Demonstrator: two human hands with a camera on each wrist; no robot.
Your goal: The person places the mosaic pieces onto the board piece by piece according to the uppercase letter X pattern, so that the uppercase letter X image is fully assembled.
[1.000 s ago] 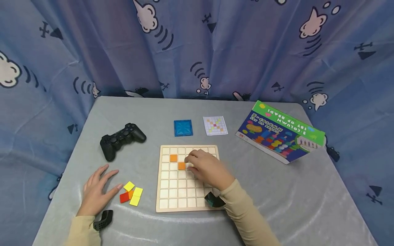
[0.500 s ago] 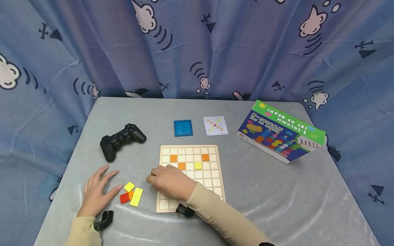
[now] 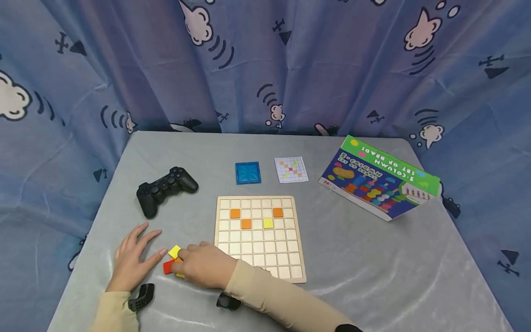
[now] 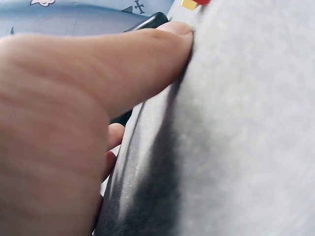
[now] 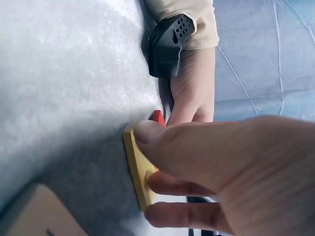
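Observation:
My right hand (image 3: 207, 265) is over the small heap of square tiles left of the wooden grid board (image 3: 303, 258). In the right wrist view its thumb and fingertips grip a yellow tile (image 5: 140, 169) at the edges, beside a red tile (image 5: 158, 117). In the head view another yellow tile (image 3: 174, 251) and the red tile (image 3: 168, 266) show past the fingers; the hand hides much of the heap. My left hand (image 3: 132, 260) rests on the table, fingers spread, thumb tip near the heap. On the board lie 3 orange tiles (image 3: 235, 213) and a yellow tile (image 3: 268, 223).
A black game controller (image 3: 166, 189) lies beyond the left hand. Behind the board are a blue square tray (image 3: 248, 173) and a printed pattern card (image 3: 291, 169). A colourful box (image 3: 377, 177) stands at the back right. A patterned curtain (image 3: 265, 64) hangs behind the table.
The right hand has left the board's upper right, uncovering an orange and a yellow tile there, and moved left and down onto the loose tiles. The left hand has stayed put.

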